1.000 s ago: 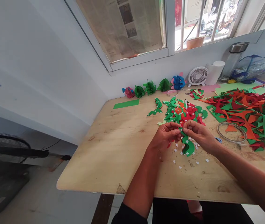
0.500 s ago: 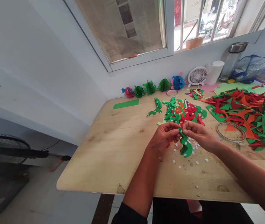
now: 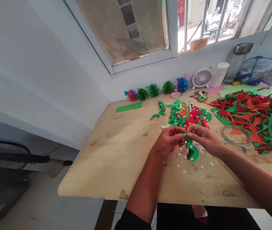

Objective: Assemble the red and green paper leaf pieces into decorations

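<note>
A wavy strip of green cut paper (image 3: 192,151), with small white squares on it, hangs down between my two hands. My left hand (image 3: 170,140) pinches its upper end between thumb and fingers. Close beside it, my right hand (image 3: 201,137) is closed, thumb and forefinger pinched at the same end of the strip. What exactly lies between the right fingertips is too small to make out. Just beyond the hands lies a heap of green, red and orange paper cutouts (image 3: 195,115) dotted with white squares. Small white paper squares (image 3: 202,166) are scattered below the strip.
To the right lie a roll of tape (image 3: 236,134) and a large pile of paper scraps (image 3: 253,118). Folded paper figures (image 3: 153,90), a small white fan (image 3: 202,78) and a glass bottle (image 3: 237,64) stand along the wall. A green paper rectangle (image 3: 129,107) lies at the far left.
The lower end of the green paper strip has swung slightly to the right. Both hands keep nearly the same place and pinch; the whole view has shifted very slightly.
</note>
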### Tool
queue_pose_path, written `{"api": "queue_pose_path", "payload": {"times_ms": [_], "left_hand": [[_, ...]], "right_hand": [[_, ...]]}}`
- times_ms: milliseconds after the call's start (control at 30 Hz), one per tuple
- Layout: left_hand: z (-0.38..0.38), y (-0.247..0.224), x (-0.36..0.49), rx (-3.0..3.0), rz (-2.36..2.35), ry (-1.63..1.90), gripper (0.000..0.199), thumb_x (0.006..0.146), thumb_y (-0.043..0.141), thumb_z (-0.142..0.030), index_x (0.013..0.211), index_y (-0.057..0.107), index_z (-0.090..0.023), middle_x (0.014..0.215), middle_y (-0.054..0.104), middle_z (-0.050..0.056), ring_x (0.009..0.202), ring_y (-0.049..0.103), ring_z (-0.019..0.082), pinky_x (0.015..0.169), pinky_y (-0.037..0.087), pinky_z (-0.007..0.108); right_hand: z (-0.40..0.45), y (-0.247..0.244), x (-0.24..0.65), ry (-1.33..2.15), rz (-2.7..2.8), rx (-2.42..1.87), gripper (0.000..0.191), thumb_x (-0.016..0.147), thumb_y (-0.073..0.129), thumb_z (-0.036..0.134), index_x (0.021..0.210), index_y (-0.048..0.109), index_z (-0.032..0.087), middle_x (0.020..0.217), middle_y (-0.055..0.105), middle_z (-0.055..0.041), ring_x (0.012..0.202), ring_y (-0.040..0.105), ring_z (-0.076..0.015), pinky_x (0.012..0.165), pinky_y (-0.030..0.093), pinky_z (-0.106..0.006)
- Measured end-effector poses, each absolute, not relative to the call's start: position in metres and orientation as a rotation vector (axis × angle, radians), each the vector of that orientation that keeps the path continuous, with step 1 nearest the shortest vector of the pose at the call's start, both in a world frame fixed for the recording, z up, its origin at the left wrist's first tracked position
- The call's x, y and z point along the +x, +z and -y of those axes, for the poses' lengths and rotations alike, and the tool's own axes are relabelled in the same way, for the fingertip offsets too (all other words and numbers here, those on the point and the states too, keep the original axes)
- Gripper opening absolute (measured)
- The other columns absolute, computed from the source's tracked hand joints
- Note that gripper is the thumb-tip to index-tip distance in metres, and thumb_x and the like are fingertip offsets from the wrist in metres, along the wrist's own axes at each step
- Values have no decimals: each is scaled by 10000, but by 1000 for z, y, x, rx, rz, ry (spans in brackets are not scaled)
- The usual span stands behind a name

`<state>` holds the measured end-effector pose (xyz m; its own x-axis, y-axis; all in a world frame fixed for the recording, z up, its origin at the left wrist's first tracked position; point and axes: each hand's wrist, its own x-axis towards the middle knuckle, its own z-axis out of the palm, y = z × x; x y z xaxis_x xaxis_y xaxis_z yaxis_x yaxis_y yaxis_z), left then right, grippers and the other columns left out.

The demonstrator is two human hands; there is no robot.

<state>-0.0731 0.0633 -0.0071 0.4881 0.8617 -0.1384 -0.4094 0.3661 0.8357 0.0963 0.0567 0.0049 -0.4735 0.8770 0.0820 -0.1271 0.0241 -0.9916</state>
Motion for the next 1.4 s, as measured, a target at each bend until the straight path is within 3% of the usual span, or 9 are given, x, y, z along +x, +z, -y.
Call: {"api": "queue_pose_path", "payload": {"times_ms": [600,1167,1400], "left_hand": [[-66,-12,-73,901,-581,892,252,660,742,-241,863,626,-148,643,630,5,541,580,100,491,421,210],[-65,-12,-74,944,-594,892,269,672,729,-265,897,618,-169,641,620,-7,549,582,97,513,418,208],[-64,-9,-70,884,-654,933,237,689,693,-308,828,590,-146,622,624,12,526,574,100,506,411,205]], "right_hand": [[-56,9,93,1569,1419,-858,269,741,668,423,724,530,193,643,610,0,621,589,-142,581,467,-268],[-57,5,92,1608,1333,-871,302,697,708,426,777,530,195,647,636,3,621,619,-154,609,489,-292],[-59,-4,92,1578,1310,-872,279,704,709,400,799,546,195,670,625,9,634,603,-140,594,467,-272]]}}
